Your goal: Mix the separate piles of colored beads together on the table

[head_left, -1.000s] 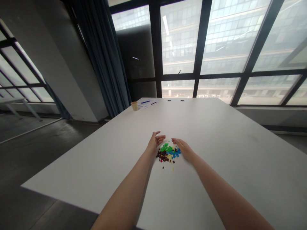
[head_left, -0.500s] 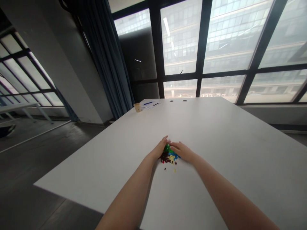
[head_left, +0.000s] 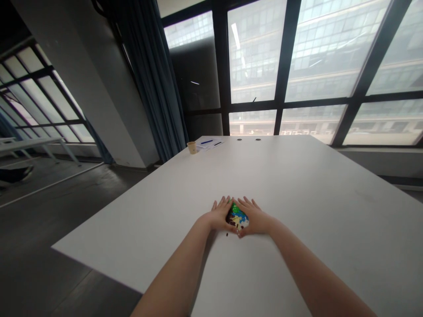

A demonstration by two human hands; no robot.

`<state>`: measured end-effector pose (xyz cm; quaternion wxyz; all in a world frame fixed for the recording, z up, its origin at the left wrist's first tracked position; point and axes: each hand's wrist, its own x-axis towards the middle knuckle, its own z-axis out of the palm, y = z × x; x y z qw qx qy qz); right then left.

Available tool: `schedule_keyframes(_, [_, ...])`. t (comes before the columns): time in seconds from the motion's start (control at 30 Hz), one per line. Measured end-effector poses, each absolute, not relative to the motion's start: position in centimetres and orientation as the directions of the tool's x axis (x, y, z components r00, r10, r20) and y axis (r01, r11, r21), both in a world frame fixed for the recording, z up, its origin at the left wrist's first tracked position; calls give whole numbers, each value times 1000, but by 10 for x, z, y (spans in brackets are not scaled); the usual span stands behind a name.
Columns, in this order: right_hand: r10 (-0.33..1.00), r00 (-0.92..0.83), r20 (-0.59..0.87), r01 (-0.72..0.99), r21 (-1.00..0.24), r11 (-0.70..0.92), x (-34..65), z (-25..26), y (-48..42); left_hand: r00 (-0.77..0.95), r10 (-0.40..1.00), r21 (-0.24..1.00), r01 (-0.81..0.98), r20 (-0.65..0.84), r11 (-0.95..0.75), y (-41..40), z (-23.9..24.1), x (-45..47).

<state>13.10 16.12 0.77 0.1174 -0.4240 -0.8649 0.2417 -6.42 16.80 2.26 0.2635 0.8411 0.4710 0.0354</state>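
A small heap of tiny coloured pieces (head_left: 237, 217), green, blue, yellow and dark red, lies on the white table (head_left: 297, 185). My left hand (head_left: 218, 214) and my right hand (head_left: 255, 216) lie flat on the table on either side of the heap. Their fingertips and thumbs meet, forming a ring round the pieces. The fingers of both hands are stretched out and hold nothing. One dark piece (head_left: 227, 234) lies just outside the ring, near my left thumb.
A paper cup (head_left: 192, 147) stands at the table's far left corner beside sheets of paper with pens (head_left: 209, 142). Two round cable holes (head_left: 248, 139) sit at the far edge. Beyond are large windows, a dark curtain and another table on the left.
My hands have closed in from both sides and pushed the scattered pieces into a tight heap, ringed by fingers and thumbs. The view has shifted slightly.
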Motion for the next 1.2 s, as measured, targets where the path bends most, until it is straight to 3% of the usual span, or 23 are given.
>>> schedule_keyframes(0.17, [800, -596, 69, 637, -566, 524, 133, 0, 169, 556, 829, 507, 732, -59, -455, 175, 16, -63])
schedule_keyframes(0.43, [821, -471, 322, 579, -590, 563, 122, -12, 172, 583, 788, 491, 636, 200, -595, 185, 2, -58])
schedule_keyframes(0.83, [860, -316, 400, 519, -686, 510, 108, -12, 173, 417, 876, 400, 779, 244, -483, 184, -9, -41])
schedule_keyframes(0.9, [873, -264, 411, 508, -710, 488, 104, -13, 174, 374, 897, 445, 779, 235, -441, 182, -10, -36])
schedule_keyframes(1.0, [916, -116, 384, 469, -792, 392, 95, -16, 175, 274, 928, 611, 698, 251, -372, 179, -10, -26])
schedule_keyframes(1.1, [959, 7, 284, 365, -893, 262, 86, -16, 174, 150, 957, 806, 516, 248, -290, 177, -7, -20])
schedule_keyframes(1.2, [987, 7, 163, 175, -972, 159, 80, -10, 173, 50, 986, 948, 273, 157, -164, 178, -4, -19])
